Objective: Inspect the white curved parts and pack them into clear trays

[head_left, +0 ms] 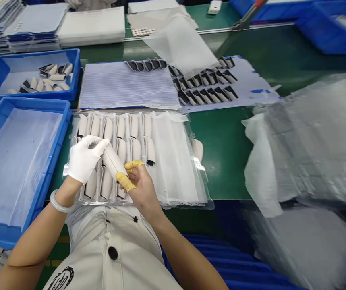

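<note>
Between my two hands is a cream curved piece (114, 162) with a dark line along its length, its kind unclear. My left hand (85, 158), in a white glove, pinches its upper end. Yellow finger covers are on my right hand (138, 183), whose thumb and finger grip the lower end. Both hands are above a clear plastic tray (201, 189) lined with white sheet (173, 161). Several similar cream pieces with dark edges (135, 149) lie in rows in the tray's left and middle part. My hands cover some of them.
Left stand a blue bin (65, 117) lined with paper and another blue bin (76, 74) holding loose cream pieces. Behind the tray lies a ribbed sheet (127, 88), then rows of dark-lined pieces (207, 94) under a white sheet (185, 46). Stacked clear trays (311, 141) stand right.
</note>
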### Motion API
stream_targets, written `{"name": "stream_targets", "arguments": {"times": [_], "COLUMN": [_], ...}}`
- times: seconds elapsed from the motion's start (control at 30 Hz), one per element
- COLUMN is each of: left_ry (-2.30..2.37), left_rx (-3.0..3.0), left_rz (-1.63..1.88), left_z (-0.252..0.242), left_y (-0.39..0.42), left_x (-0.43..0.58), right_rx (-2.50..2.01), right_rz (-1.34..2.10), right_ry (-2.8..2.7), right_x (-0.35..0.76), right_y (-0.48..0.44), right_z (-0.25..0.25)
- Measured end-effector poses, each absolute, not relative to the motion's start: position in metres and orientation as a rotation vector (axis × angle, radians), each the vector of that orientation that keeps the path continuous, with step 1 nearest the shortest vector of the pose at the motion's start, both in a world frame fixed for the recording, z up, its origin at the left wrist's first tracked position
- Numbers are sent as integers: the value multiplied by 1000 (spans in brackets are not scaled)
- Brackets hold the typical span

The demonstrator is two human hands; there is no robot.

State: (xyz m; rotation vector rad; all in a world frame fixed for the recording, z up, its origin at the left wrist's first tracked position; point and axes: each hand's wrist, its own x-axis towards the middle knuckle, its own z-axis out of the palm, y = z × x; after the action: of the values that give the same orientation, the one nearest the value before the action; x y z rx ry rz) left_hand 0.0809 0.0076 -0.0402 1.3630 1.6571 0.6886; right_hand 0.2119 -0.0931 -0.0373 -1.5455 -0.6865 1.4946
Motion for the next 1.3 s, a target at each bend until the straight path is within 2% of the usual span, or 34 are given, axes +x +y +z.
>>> {"name": "stream_targets", "arguments": {"times": [0.23,0.47,0.77,1.17,1.3], "left_ry": [1055,960,919,1066,1529], "left_rx": [2024,2075,2149,2087,1925], "left_rz": [359,131,-41,167,437], "left_z": [-53,-92,-112,-79,-64], "left_y": [7,-5,-21,-24,-20], "left_x": [141,182,182,129,40], "right_rx": [-1957,-2084,-2038,-2159,-2038], "right_rz": [952,606,566,470,475], "right_ry": [-1109,-1338,-1508,-1754,-1776], "right_x": [271,306,300,281,289], "right_y": [-150,-186,-189,-180,-177], "right_z": [-51,-69,-85,-91,-91]}}
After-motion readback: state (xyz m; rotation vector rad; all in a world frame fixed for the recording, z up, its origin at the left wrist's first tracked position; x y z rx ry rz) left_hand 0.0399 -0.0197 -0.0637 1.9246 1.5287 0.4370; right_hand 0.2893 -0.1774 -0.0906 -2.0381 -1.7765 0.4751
